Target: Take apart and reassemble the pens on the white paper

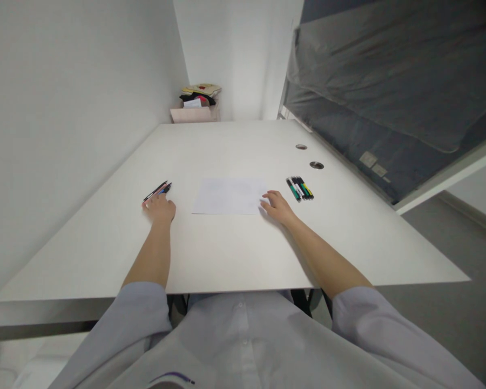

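My left hand (159,208) rests at the left on a small bunch of pens (155,190). Its fingers stretch over their near ends, and the dark tips stick out beyond them. In the middle lies a flat white sheet of paper (229,196). At the paper's right edge is my right hand (278,207), palm down, with fingers apart and nothing in it. Just beyond that hand, several markers (300,188) with green, white, black and yellow parts lie side by side.
Two round cable holes (316,165) are set in the white table (235,254) at the right. A box (192,114) with cloth items stands at the far end. A dark partition (368,108) runs along the right, a white wall (73,81) along the left.
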{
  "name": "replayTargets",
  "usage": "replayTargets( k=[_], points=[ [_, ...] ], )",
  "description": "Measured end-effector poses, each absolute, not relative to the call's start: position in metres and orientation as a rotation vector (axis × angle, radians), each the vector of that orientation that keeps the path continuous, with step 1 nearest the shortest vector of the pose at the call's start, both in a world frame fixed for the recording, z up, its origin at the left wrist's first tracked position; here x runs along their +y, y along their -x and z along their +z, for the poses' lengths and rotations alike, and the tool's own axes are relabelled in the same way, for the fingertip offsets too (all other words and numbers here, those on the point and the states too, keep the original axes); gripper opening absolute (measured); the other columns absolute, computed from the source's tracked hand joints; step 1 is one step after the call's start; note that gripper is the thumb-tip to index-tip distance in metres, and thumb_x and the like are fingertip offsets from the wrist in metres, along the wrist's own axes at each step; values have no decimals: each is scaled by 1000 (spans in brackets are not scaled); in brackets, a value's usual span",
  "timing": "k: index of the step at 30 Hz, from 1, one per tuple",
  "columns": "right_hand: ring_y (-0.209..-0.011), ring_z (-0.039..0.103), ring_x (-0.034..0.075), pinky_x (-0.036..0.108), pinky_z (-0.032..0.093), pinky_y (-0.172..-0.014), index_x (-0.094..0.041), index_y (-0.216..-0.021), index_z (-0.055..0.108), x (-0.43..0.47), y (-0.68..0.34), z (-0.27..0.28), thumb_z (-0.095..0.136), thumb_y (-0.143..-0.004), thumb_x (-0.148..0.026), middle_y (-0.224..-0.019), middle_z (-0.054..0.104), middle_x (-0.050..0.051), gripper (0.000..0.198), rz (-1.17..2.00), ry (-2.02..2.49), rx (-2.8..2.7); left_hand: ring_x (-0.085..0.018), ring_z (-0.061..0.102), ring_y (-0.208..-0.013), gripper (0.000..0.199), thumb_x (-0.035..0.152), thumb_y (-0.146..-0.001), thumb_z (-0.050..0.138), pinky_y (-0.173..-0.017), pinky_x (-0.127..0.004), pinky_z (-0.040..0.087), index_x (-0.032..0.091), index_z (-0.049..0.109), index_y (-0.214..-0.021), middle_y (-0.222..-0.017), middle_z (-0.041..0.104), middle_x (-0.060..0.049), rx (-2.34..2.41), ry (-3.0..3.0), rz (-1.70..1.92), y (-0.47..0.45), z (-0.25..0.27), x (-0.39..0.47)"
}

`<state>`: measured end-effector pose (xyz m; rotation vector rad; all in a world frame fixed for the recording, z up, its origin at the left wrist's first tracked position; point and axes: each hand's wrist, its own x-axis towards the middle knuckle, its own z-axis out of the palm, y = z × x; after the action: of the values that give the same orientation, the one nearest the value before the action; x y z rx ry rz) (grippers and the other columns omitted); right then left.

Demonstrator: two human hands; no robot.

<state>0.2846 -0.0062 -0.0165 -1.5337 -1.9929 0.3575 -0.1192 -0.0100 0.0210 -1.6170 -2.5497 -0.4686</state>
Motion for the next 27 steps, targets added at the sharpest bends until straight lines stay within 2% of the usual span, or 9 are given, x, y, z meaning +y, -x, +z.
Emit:
replayTargets(
  k=[5,9,16,18,21,23,25,27],
  points=[
    [-125,53,26,42,41,-108,-19,-119,65,-5,-286,-17,54,-88,-34,-132,56,15,36,367,1530,-1994,-38,49,-132,45,19,-87,45,-109,-57,38,12,61,-129,-134,58,-24,-2593,1550,-623,119,28,-12],
    [-124,54,26,41,41,-107,-18,-119,65,-5,-286,-18,54,-88,-35,-133,55,15,37,375,1533,-1987,-36,56,-125,44,16,-86,45,-105,-53,44,12,62,-127,-131,62,-22,-2675,1579,-696,125,28,-8],
    [-121,55,28,44,44,-105,-19,-114,68,1,-289,-27,57,-86,-38,-127,57,15,36,367,1439,-1960,-32,63,-108,44,15,-85,45,-96,-47,48,17,59,-127,-111,68,-16,-2442,2031,-669,100,27,-4],
    [-118,56,29,46,45,-104,-20,-112,68,3,-290,-29,59,-84,-38,-125,58,14,34,363,1406,-1943,-29,63,-105,42,13,-85,44,-96,-43,48,19,64,-121,-107,69,-14,-2361,2226,-743,85,24,-3],
    [-117,57,29,47,44,-103,-20,-108,69,1,-289,-24,59,-84,-37,-122,60,15,31,328,1343,-1919,-25,63,-100,34,17,-86,45,-96,-40,48,19,73,-106,-104,68,-11,-2203,2494,-1028,61,19,-2],
    [-113,59,29,46,45,-102,-19,-105,70,-3,-284,-16,58,-84,-34,-118,62,15,29,300,1289,-1911,-22,64,-86,32,23,-86,49,-85,-37,51,18,74,-105,-96,69,-9,-2173,2582,-1297,44,15,-5],
    [-101,63,26,42,50,-93,-18,-104,70,-10,-274,-6,56,-86,-32,-108,67,13,27,325,1234,-1915,-19,62,-77,33,29,-84,54,-77,-33,51,17,73,-108,-92,69,-7,-2138,2634,-1610,26,12,-8],
    [-84,64,21,36,52,-80,-19,-107,69,-19,-260,4,55,-88,-32,-94,70,9,27,428,1197,-1926,-17,62,-76,34,33,-81,61,-76,-31,50,15,73,-107,-89,70,-7,-2080,2642,-1837,9,10,-12]
  ],
)
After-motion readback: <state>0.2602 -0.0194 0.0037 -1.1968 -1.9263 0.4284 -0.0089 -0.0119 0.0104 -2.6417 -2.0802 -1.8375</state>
